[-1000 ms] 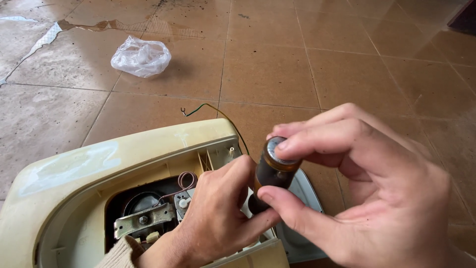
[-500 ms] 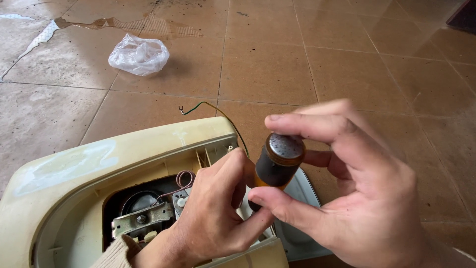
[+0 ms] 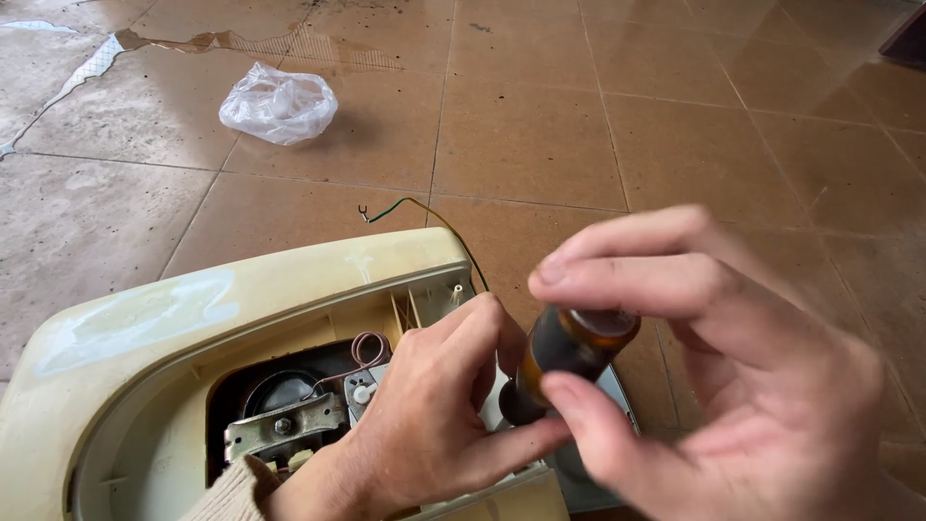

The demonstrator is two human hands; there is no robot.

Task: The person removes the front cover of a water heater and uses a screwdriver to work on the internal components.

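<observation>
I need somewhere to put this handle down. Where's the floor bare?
Bare tiles lie between the plastic bag and the frame's right edge, beyond the green wire. More lie left of the cream housing, below the bag. It's crowded where the left hand and right hand hold the dark handle.

Aged plastic, bare metal and wet-looking tile.

The cream housing (image 3: 241,309) is smooth, yellowed plastic with a dull sheen and a paler scuffed patch on top. Inside it, a metal bracket (image 3: 285,429) looks bare and greyish, beside coiled copper-coloured wire (image 3: 369,347). The screwdriver handle (image 3: 569,352) is glossy, translucent amber and dark plastic. The floor tiles (image 3: 540,135) are brown, faintly glossy and streaked. The plastic bag (image 3: 278,103) is thin, crinkled and clear.
</observation>
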